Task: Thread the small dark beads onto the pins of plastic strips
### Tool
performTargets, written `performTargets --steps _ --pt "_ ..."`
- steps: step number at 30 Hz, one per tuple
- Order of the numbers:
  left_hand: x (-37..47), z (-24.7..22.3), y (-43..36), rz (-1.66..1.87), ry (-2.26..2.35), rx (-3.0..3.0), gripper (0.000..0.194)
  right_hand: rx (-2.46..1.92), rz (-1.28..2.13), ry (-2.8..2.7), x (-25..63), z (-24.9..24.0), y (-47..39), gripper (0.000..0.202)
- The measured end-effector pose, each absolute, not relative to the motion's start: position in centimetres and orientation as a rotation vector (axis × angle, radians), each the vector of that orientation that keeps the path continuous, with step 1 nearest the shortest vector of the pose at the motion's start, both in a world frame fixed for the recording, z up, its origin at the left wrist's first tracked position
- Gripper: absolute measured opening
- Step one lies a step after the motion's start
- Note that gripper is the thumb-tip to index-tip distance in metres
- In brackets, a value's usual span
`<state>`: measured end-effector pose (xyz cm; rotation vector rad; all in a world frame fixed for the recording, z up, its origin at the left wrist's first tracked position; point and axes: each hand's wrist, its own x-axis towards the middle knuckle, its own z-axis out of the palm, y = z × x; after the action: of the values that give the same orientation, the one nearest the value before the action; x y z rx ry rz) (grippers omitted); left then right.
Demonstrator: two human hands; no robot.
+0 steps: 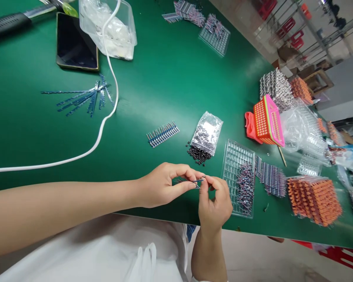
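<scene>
My left hand (167,185) pinches a thin blue strip (197,181) near the table's front edge. The fingertips of my right hand (214,199) are pressed together at the strip's right end, on something too small to make out. Just beyond the hands, small black beads (199,155) spill from a clear plastic bag (207,132). A row of blue pieces with metal pins (162,134) lies to the left of the bag. Right of my right hand is a clear compartment tray (231,156) partly filled with dark and pink wired parts (245,188).
A white cable (98,137) curves across the left side, near blue strips (91,96), a phone (76,43) and a plastic tub (132,35). Rightward are rows of parts (272,178), orange stacks (314,199) and an orange basket (261,119). Another tray (217,43) lies far back.
</scene>
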<state>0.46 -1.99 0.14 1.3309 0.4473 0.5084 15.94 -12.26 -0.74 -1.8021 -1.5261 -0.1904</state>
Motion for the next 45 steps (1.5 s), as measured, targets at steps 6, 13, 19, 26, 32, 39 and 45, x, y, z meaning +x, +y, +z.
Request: performTargets --steps 6,13,19,26,32,39,45 --pt "0.5 -0.1 -2.0 0.585 0.448 1.485 0.007 -1.798 -0.212 -1.506 15.9 -1.1 -12.3 0.012" --pt "0.5 -0.3 -2.2 0.637 0.416 1.585 0.008 -1.794 -0.219 -1.504 16.1 -1.6 -12.3 0.018" --pt "0.5 -0.3 -2.1 0.600 0.424 1.573 0.008 -1.791 -0.317 -1.554 16.1 -1.9 -12.3 0.016" --pt "0.4 -0.1 -1.9 0.514 0.464 1.467 0.009 -1.769 -0.286 -1.528 16.1 -1.9 -12.1 0.015" --pt "0.5 0.0 -1.5 0.466 0.496 1.431 0.012 -1.728 -0.216 -1.533 16.1 -1.9 -12.1 0.013" --pt "0.4 -0.3 -1.4 0.548 0.467 1.595 0.011 -1.706 -0.106 -1.531 16.2 -1.7 -12.1 0.017" --pt "0.4 -0.3 -1.4 0.551 0.463 1.611 0.012 -1.665 -0.166 -1.603 16.4 -2.0 -12.2 0.023"
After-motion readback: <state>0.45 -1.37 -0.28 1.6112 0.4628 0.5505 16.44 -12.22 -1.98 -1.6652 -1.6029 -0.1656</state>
